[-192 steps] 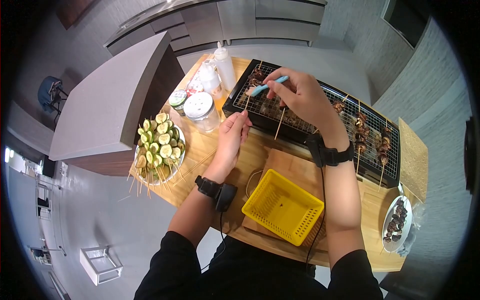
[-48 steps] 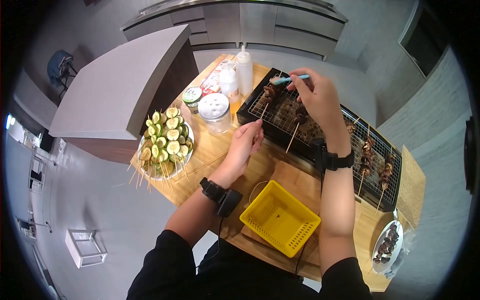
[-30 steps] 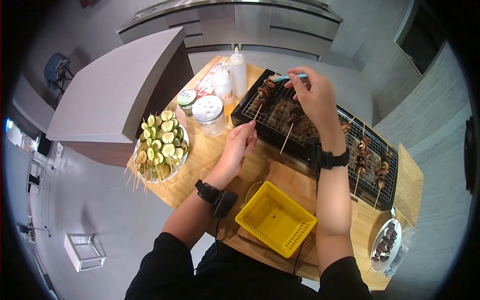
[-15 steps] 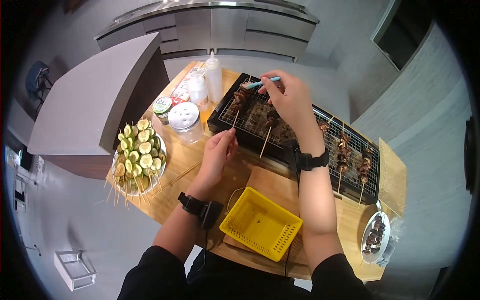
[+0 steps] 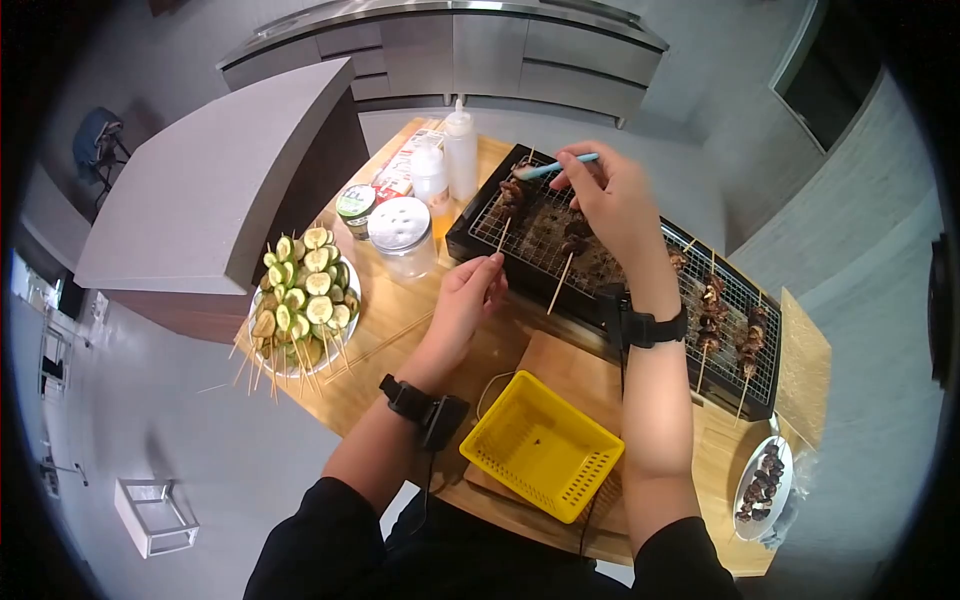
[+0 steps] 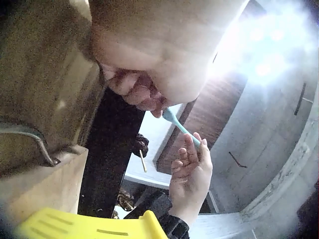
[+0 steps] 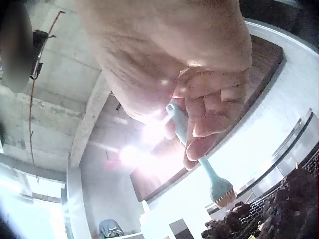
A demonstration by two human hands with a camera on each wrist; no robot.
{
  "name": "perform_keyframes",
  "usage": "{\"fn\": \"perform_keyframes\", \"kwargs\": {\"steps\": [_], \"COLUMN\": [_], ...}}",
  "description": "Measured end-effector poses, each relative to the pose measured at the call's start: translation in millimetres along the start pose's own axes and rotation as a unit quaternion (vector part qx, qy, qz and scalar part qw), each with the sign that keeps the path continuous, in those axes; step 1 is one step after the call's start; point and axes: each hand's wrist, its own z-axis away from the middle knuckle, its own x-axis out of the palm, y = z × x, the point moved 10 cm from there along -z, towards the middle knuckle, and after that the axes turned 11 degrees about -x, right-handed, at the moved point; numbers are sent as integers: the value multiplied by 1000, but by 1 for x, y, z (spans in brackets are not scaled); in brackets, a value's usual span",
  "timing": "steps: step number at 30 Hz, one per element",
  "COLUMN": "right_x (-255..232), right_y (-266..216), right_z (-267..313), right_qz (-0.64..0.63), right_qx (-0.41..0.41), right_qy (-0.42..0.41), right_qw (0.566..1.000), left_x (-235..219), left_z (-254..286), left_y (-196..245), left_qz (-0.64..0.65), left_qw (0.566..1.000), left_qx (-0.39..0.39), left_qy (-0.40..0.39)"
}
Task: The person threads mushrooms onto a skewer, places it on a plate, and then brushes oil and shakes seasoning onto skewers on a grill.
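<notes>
In the head view, my left hand (image 5: 468, 303) pinches the near end of a bamboo skewer whose dark meat pieces (image 5: 511, 198) lie on the left end of the grill (image 5: 540, 228). My right hand (image 5: 615, 200) holds a light blue basting brush (image 5: 565, 165) by its handle, bristles at the far end of that meat. The right wrist view shows the brush head (image 7: 220, 189) close over the dark pieces (image 7: 227, 222). Seen from the left wrist, the brush (image 6: 180, 128) is between the two hands. Another meat skewer (image 5: 572, 245) lies just right of it.
Further skewers (image 5: 712, 310) lie at the grill's right end. A plate of zucchini skewers (image 5: 305, 300), a shaker jar (image 5: 402, 238) and squeeze bottles (image 5: 460, 150) stand left. A yellow basket (image 5: 542, 445) sits on a wooden board near the front; a meat plate (image 5: 763, 487) is at right.
Since the oldest frame, the brush has moved from lower on the meat to its far end. Over the last second it stays there, tilting slightly; the left hand keeps its pinch. The head view shifts.
</notes>
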Motion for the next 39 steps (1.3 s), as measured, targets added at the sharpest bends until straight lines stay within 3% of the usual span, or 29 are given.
{"fn": "perform_keyframes", "kwargs": {"steps": [39], "right_x": [-9], "right_y": [-9], "right_z": [-1], "right_qz": [-34], "right_qx": [-18], "right_qy": [-7], "right_qw": [999], "left_x": [2], "left_z": [-3], "left_y": [-2], "left_qz": [18], "left_qw": [1000], "left_qx": [-2], "left_qy": [-3]}}
